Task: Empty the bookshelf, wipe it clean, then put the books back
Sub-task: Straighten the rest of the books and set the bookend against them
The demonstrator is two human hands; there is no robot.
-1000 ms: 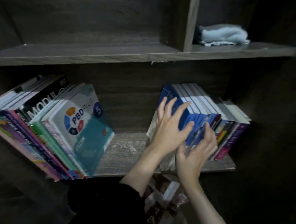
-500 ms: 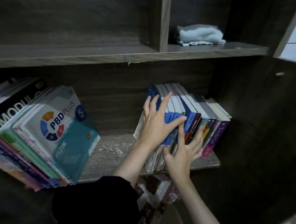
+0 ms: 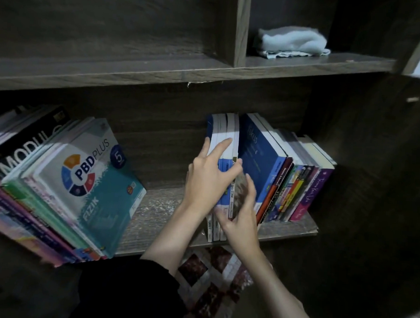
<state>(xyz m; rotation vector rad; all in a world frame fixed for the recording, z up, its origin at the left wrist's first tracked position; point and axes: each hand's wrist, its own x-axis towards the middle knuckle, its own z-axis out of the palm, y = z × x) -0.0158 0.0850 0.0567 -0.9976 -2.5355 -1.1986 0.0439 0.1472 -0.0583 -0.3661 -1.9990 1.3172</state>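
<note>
A small bunch of blue-and-white books (image 3: 226, 133) stands on the lower shelf board (image 3: 157, 212) of the dark wooden bookshelf, pulled a little apart from the row to its right. My left hand (image 3: 208, 180) grips this bunch from the left, thumb across the spines. My right hand (image 3: 241, 214) holds the same bunch from the right and below, fingers slid into the gap beside the big blue book (image 3: 262, 159). The remaining row (image 3: 297, 190) leans against the right wall. A folded pale cloth (image 3: 291, 42) lies on the upper shelf.
A leaning stack of workbooks (image 3: 81, 181), the front one marked PBD PLUS, fills the left part of the lower shelf. A vertical divider (image 3: 240, 26) splits the upper shelf. A patterned rug (image 3: 210, 280) shows on the floor below.
Both hands have separated several blue-and-white books from the right-hand row, opening a gap beside the big blue book. My right fingers have moved into that gap. The camera shifted slightly right.
</note>
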